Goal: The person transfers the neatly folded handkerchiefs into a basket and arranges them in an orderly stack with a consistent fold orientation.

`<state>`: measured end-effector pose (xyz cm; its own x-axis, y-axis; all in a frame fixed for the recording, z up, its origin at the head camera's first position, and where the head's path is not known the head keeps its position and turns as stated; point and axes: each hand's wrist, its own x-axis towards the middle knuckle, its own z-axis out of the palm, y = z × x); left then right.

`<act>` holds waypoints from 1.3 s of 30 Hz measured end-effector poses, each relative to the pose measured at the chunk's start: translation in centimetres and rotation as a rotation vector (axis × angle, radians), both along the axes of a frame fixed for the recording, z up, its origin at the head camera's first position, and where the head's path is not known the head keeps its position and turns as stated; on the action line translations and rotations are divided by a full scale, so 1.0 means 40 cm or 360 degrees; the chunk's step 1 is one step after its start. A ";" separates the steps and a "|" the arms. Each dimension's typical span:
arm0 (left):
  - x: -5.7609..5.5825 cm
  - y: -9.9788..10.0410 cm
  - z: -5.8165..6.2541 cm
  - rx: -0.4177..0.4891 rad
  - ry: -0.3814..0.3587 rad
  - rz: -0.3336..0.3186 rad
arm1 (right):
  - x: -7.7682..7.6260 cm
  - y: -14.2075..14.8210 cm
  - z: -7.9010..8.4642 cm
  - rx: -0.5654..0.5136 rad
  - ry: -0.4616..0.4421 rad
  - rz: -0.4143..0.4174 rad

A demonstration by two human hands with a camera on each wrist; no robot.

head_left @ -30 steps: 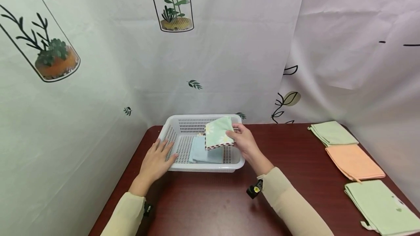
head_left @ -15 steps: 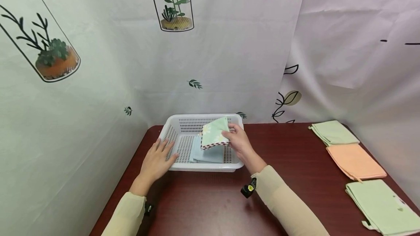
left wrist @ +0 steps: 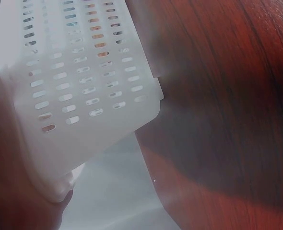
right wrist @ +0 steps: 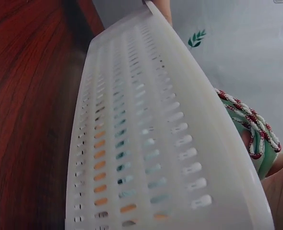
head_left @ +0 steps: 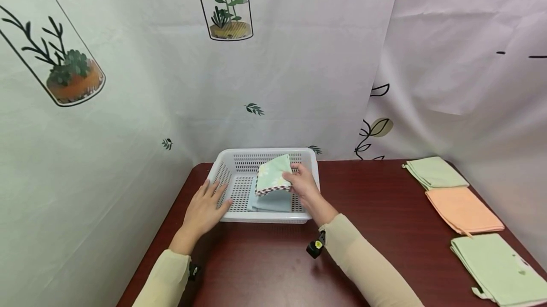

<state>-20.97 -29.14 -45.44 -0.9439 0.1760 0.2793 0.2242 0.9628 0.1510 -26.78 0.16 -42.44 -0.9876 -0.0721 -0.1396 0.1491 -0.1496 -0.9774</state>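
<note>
A white plastic basket (head_left: 260, 218) with slotted walls stands near the back left of the table. My left hand (head_left: 206, 208) rests on its left rim, fingers straight and spread. Between thumb and fingers, my right hand (head_left: 304, 186) pinches a folded light-green towel (head_left: 273, 173) with daisies and a checked edge, tilted above the basket's inside. Beneath it a folded light-blue towel (head_left: 271, 203) lies on the basket floor, partly covered. In the right wrist view, the green towel's red-and-white trim (right wrist: 251, 122) shows beyond the rim; orange shows through the slots.
Along the right side of the dark red table (head_left: 273, 264) lie a folded green towel (head_left: 437, 172), a folded orange towel (head_left: 465, 210) and another green towel (head_left: 499, 266). A printed cloth wall (head_left: 290, 93) stands right behind the basket.
My right hand has moved left with the green towel, farther over the basket and the blue towel. My left hand has stayed on the rim.
</note>
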 end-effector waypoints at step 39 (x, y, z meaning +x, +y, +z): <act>0.001 0.001 -0.002 0.0003 0.0000 0.0016 | -0.004 -0.058 -0.013 0.0304 -0.0188 0.0099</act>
<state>-20.92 -29.10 -45.53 -0.9457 0.1660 0.2794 0.2145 0.9647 0.1526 -26.93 -2.14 -42.94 -0.9580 -0.0936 -0.2711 0.2674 0.0497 -0.9623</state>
